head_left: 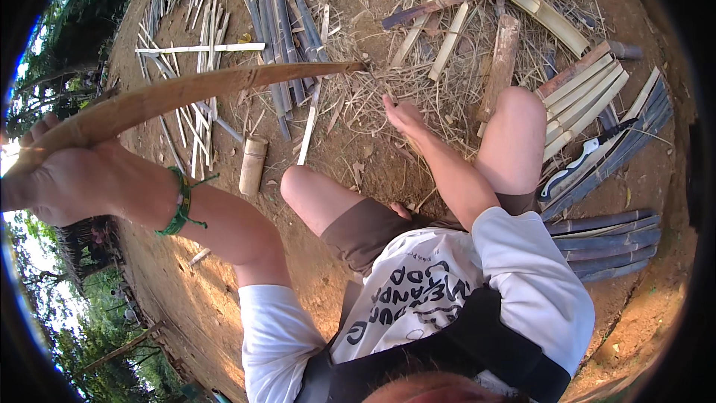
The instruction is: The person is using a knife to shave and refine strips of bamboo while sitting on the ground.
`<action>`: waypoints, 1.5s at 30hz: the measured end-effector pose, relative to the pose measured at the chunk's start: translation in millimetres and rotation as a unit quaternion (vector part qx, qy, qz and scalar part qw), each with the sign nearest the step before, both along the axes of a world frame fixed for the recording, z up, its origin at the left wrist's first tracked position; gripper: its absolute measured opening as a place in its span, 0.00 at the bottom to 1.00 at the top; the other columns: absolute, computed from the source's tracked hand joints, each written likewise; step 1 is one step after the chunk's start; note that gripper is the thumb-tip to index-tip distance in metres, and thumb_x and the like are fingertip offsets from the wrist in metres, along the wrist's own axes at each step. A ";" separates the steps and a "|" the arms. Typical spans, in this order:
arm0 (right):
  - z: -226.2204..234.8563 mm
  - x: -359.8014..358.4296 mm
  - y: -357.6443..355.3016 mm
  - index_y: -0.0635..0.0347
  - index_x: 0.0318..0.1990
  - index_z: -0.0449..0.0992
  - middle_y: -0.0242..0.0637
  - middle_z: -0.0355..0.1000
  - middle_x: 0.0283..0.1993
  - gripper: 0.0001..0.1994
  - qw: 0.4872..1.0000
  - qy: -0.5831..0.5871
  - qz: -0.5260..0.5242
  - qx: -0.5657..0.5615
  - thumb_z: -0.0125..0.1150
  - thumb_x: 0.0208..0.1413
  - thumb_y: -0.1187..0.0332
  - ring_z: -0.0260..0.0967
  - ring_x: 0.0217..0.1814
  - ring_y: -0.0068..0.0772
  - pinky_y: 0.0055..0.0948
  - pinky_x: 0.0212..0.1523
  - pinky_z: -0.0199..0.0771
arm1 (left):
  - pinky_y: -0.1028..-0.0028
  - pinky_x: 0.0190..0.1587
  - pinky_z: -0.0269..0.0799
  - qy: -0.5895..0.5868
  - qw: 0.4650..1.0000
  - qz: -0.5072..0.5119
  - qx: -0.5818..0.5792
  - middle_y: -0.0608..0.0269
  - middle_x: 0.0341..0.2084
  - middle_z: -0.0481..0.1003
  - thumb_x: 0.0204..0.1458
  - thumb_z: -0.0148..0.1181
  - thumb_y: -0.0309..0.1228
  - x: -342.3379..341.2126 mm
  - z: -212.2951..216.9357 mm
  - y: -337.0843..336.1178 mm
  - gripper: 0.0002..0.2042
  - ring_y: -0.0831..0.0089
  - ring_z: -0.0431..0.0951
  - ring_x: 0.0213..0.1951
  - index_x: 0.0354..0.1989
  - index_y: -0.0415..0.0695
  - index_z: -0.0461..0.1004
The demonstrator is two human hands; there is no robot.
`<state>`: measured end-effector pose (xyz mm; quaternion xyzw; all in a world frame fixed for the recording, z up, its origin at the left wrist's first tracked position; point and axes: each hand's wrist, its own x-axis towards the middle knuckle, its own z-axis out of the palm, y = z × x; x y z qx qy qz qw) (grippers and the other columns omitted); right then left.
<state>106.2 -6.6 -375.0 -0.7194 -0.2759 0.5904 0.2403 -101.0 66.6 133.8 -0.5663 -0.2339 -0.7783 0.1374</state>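
Observation:
A long tan bamboo strip reaches from the left edge to the middle of the head view. My left hand, with a green braided bracelet on its wrist, is raised and closed around the strip's near end. Close to the strip's far, narrow tip is my right hand, its fingers curled. Something thin and dark seems to run between that hand and the tip, too small to name. Fibrous shavings cover the ground below the right hand.
Dark bamboo poles and thin pale slats lie ahead on the left. A short bamboo piece is near my knee. On the right lie split bamboo, a white-handled saw and dark strips.

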 end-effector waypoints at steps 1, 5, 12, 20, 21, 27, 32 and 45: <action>32.7 -13.4 -3.0 0.49 0.16 0.58 0.22 0.52 0.14 0.33 0.999 0.032 -0.021 -0.014 0.39 0.66 0.35 0.44 0.13 0.17 0.27 0.16 0.49 | 0.67 0.30 0.84 -0.022 1.000 -0.011 0.000 0.46 0.29 0.74 0.60 0.52 0.26 -3.4 -2.3 0.0 0.12 0.59 0.79 0.26 0.34 0.25 0.69; 94.1 -43.7 -8.4 0.49 0.17 0.60 0.20 0.51 0.14 0.32 0.971 0.076 0.012 0.226 0.39 0.66 0.36 0.44 0.14 0.18 0.31 0.17 0.48 | 0.66 0.29 0.84 -0.017 0.998 -0.046 0.032 0.46 0.29 0.74 0.60 0.53 0.29 -11.3 3.9 30.0 0.13 0.59 0.79 0.26 0.34 0.25 0.70; -39.4 -28.9 -11.2 0.59 0.23 0.71 0.32 0.63 0.15 0.36 0.988 -0.051 0.016 0.146 0.38 0.65 0.34 0.61 0.15 0.29 0.41 0.19 0.61 | 0.67 0.30 0.84 -0.056 0.998 -0.002 -0.028 0.44 0.29 0.74 0.60 0.53 0.30 -8.5 2.7 20.7 0.15 0.57 0.81 0.29 0.34 0.25 0.69; -39.2 -13.0 2.8 0.57 0.20 0.68 0.34 0.62 0.15 0.37 0.994 0.091 -0.055 -0.020 0.34 0.65 0.33 0.61 0.13 0.28 0.35 0.24 0.70 | 0.64 0.40 0.80 0.028 0.992 -0.001 -0.122 0.46 0.40 0.72 0.68 0.35 0.48 -27.5 5.7 34.8 0.28 0.63 0.77 0.37 0.45 0.28 0.66; -27.0 -19.4 -1.6 0.55 0.19 0.66 0.32 0.61 0.15 0.36 0.996 0.084 -0.031 0.001 0.34 0.65 0.33 0.59 0.13 0.26 0.33 0.21 0.68 | 0.64 0.42 0.80 -0.004 0.987 0.009 -0.162 0.47 0.42 0.72 0.69 0.34 0.48 -12.6 2.0 24.4 0.28 0.63 0.77 0.39 0.46 0.28 0.66; 86.0 -64.2 -20.6 0.50 0.15 0.59 0.24 0.51 0.13 0.35 0.979 0.122 0.006 0.166 0.34 0.66 0.33 0.49 0.13 0.22 0.33 0.19 0.57 | 0.63 0.41 0.81 -0.128 0.974 -0.011 -0.185 0.43 0.44 0.70 0.68 0.24 0.55 14.5 -8.2 19.9 0.35 0.58 0.75 0.43 0.53 0.27 0.60; 107.1 -75.3 -26.4 0.51 0.16 0.60 0.24 0.53 0.12 0.35 0.898 0.015 0.010 0.441 0.36 0.66 0.34 0.49 0.14 0.21 0.33 0.18 0.50 | 0.63 0.38 0.83 -0.120 0.980 -0.039 -0.152 0.39 0.44 0.70 0.66 0.20 0.58 3.8 -5.0 29.3 0.39 0.55 0.76 0.39 0.53 0.25 0.58; 45.8 -50.8 -17.3 0.53 0.17 0.65 0.23 0.53 0.13 0.38 0.990 0.081 -0.031 0.110 0.31 0.63 0.29 0.51 0.13 0.22 0.34 0.17 0.55 | 0.75 0.22 0.66 -0.074 0.963 -0.205 -0.160 0.55 0.21 0.65 0.65 0.29 0.60 -14.2 2.5 29.7 0.31 0.70 0.65 0.22 0.32 0.39 0.60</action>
